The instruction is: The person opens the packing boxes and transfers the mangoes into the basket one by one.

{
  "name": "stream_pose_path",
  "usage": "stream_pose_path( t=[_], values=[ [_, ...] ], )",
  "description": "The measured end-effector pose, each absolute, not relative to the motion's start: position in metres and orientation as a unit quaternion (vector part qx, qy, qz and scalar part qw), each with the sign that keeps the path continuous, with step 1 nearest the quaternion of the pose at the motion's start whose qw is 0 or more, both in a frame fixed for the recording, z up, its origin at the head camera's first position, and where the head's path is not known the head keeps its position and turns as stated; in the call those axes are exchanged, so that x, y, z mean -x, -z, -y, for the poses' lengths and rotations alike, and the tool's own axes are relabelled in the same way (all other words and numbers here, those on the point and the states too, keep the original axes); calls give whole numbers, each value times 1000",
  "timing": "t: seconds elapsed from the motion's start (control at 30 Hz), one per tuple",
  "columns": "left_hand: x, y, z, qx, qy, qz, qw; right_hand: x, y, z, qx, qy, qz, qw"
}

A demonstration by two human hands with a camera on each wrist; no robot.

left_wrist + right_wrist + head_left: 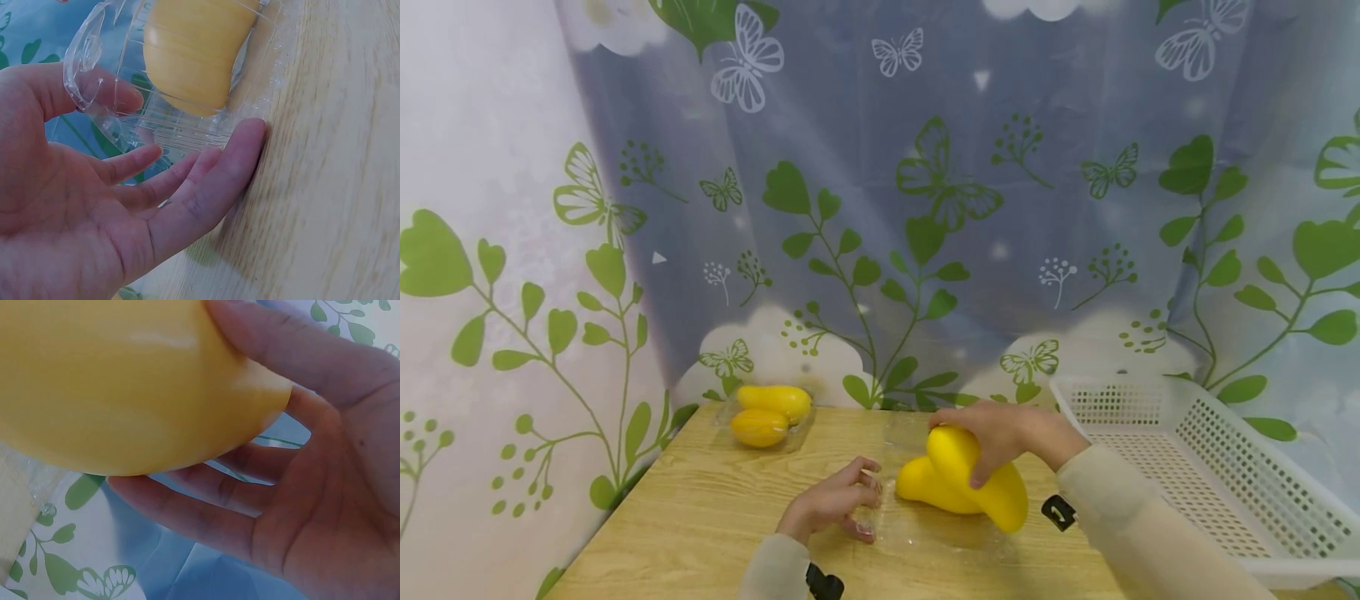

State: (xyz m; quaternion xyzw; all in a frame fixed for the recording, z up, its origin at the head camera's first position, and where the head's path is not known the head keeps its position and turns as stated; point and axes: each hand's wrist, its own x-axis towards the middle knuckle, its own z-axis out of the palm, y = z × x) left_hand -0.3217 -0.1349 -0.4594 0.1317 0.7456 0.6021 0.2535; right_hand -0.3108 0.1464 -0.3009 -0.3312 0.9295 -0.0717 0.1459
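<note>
Behind everything we see a printed curtain (880, 208) of green leaves and butterflies, cut off on all sides. Below it runs the wooden table (700, 517), whose near edge is out of frame. At our right sits a white perforated basket (1195, 467), partly cropped; we see nothing lying in it.

Then come our hands. Our right hand (1000, 437) reaches in from the right, sleeve to the wrist, palm down, fingers and thumb curled round the upper yellow mango (977, 479); the right wrist view confirms this grip, though the fruit (125, 387) fills most of that picture and its ends are cut off. A second mango (925, 487) lies under and beside it, partly hidden, in a clear plastic tray (940, 533) that is hard to make out against the wood. Whether the held mango touches the tray we cannot tell.

Our left hand (835, 504) rests at the tray's left edge. The left wrist view shows it (112, 206) spread, palm up, fingers fairly straight, with the thumb against the tray's clear rim (87, 69) and the fingertips at its wall.

Smallest and farthest, at the table's back left corner, another clear tray (767, 417) holds two mangoes (763, 414), lying touching.
</note>
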Motion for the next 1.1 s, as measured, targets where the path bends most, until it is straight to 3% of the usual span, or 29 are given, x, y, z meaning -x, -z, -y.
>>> stream_pose_path(
  t=[1.1],
  values=[
    [321, 460, 135, -128, -603, -743, 259, 311, 290, -174, 309, 77, -940, 121]
  ],
)
